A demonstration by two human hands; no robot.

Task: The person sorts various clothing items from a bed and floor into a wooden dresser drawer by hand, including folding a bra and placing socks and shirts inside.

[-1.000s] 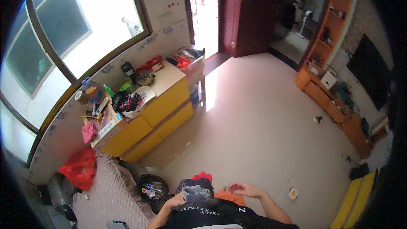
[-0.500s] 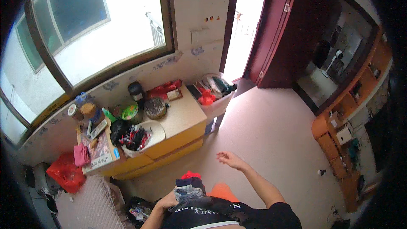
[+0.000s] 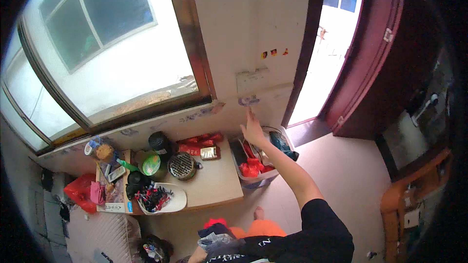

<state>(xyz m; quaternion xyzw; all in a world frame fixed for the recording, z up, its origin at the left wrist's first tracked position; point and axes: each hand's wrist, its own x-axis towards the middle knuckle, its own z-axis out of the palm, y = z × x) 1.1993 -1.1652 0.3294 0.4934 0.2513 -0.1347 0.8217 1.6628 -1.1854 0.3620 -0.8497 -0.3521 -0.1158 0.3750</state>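
A bundle of folded clothes (image 3: 214, 239), dark blue and grey with a red piece (image 3: 215, 223) at its far end, is held against my body. My left hand (image 3: 198, 253) grips it, its fingers mostly hidden by the cloth. My right arm reaches forward and up. At its end, my right hand (image 3: 252, 130) is empty, index finger stretched and thumb apart. In the picture it overlaps the wall and the far edge of a plastic bin (image 3: 258, 181) of red and dark items; whether it touches the wall I cannot tell.
A low cabinet (image 3: 219, 185) carries a metal tin (image 3: 182, 166), a green bowl (image 3: 150, 163), a white basin (image 3: 178, 199) of small items and red packages (image 3: 197, 142). At right is an open dark red door (image 3: 363, 58). A quilted pad (image 3: 97, 236) lies lower left.
My right hand has risen from low over the floor to in front of the wall by the bin. The view has shifted forward, and the clothes remain in my left hand.
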